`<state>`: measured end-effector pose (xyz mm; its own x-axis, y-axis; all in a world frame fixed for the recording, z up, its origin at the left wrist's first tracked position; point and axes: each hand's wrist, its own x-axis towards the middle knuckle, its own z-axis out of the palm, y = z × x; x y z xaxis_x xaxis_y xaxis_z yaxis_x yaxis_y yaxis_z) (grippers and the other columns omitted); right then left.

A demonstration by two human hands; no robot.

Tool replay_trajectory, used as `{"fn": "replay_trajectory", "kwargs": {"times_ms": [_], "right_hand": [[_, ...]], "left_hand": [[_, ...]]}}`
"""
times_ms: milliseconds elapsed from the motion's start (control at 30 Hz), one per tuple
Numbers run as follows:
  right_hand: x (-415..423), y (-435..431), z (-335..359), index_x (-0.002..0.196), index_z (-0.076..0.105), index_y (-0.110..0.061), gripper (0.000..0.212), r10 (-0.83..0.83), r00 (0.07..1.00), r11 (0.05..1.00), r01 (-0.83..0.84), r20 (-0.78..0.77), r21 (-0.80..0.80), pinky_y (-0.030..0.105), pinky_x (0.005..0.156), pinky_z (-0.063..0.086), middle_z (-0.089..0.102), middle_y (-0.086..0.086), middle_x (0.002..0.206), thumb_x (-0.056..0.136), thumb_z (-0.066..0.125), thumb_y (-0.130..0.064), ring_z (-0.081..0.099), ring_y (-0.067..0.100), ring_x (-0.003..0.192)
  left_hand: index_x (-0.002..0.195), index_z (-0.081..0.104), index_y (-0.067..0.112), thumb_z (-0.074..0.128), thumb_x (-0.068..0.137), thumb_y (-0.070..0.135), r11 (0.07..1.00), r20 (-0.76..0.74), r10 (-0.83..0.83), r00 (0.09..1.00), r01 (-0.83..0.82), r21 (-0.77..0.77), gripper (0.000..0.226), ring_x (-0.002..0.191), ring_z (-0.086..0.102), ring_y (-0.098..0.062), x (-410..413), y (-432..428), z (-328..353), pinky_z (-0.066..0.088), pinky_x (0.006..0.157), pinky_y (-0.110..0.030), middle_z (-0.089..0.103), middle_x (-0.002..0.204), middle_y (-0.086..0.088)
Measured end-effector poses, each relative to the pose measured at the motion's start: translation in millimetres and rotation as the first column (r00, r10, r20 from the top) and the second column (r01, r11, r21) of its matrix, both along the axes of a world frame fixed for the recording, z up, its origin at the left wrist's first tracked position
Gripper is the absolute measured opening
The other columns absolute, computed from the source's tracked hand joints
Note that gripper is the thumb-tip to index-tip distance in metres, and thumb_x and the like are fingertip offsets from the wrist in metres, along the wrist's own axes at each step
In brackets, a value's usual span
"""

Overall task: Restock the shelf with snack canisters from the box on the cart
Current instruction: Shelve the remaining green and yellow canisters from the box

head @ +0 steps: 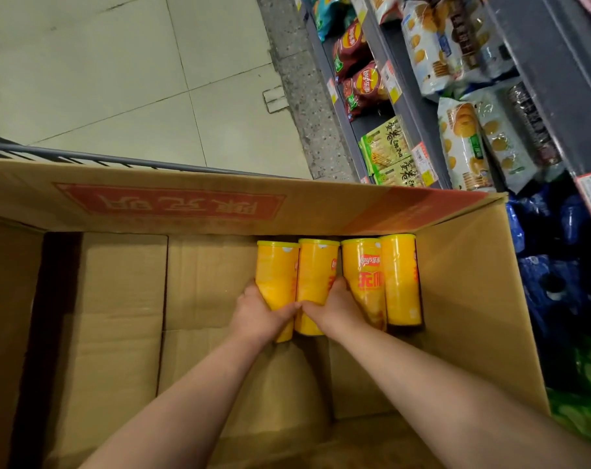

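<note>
Stock in front of you, item by item:

- Box (473, 265): open brown cardboard, red printed panel on the far flap. It sits in the cart (84, 158), whose grey wire rail shows past the box's far edge.
- Canisters, four, yellow, side by side against the far wall of the box near its far right corner, lids toward that wall.
- First canister (275, 272), leftmost: your left grip (263, 311) is wrapped round its lower half, fingers on the left side, thumb across the front.
- Second canister (316, 269): touches the first. Your right grip (336, 308) clasps its lower half from the right. Your two thumbs meet between these canisters.
- Third canister (363, 275): red logo facing up, just right of your right grip, not held.
- Fourth canister (400, 279): rightmost, nearest the box's right wall, not held.
- Shelf (419, 106): grey tiers along the right of the aisle, carrying dark red chip bags (365, 86), green egg-roll packs (385, 147), pale biscuit packs (463, 154) and blue packs (558, 265) lower down.
- Floor (118, 79): pale tiles beyond the cart.
</note>
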<state>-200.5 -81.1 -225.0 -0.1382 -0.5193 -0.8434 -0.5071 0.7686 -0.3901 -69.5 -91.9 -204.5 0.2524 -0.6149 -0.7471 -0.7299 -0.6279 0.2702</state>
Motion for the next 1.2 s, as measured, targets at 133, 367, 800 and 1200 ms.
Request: {"fn": "replay_trajectory", "kwargs": {"times_ms": [133,367,800,1200], "right_hand": [[-2,3,1,0.138,0.03,-0.016,0.078,-0.07,0.997,0.997,0.069,0.03,0.03,0.038,0.099,0.042,0.044,0.006,0.139,0.078,0.073,-0.042,0.046,0.029,0.127],[-13,10,25,0.137,0.028,-0.019,0.079,-0.105,0.992,0.994,0.105,0.076,-0.001,0.035,0.095,0.042,0.045,0.005,0.134,0.076,0.075,-0.037,0.048,0.027,0.123],[-37,59,104,0.138,0.034,-0.018,0.091,-0.34,0.94,0.936,0.34,0.014,-0.087,0.04,0.103,0.043,0.047,0.005,0.135,0.065,0.077,-0.047,0.048,0.025,0.123],[-13,127,200,0.132,0.039,-0.014,0.073,-0.523,0.85,0.785,0.506,0.054,-0.356,0.029,0.086,0.045,0.055,0.002,0.119,0.074,0.078,-0.032,0.055,0.02,0.106]], "left_hand": [[0.135,0.039,0.01,0.078,0.073,0.041,0.999,-0.021,0.054,0.998,-0.054,-0.002,0.08,0.12,0.051,-0.031,3,5,3,0.044,0.096,-0.036,0.052,0.132,-0.013],[0.125,0.053,0.015,0.077,0.068,0.049,0.983,-0.146,0.18,0.973,-0.175,0.048,0.07,0.104,0.062,-0.027,3,19,31,0.052,0.091,-0.041,0.063,0.119,-0.01],[0.109,0.044,0.025,0.075,0.057,0.052,1.0,-0.372,0.009,0.928,-0.001,0.024,0.066,0.102,0.062,-0.023,-22,34,97,0.051,0.092,-0.042,0.06,0.111,-0.002],[0.112,0.047,0.024,0.078,0.072,0.042,0.978,-0.581,-0.192,0.791,0.102,-0.184,0.053,0.092,0.062,-0.015,4,81,182,0.053,0.084,-0.035,0.062,0.104,0.004]]}}
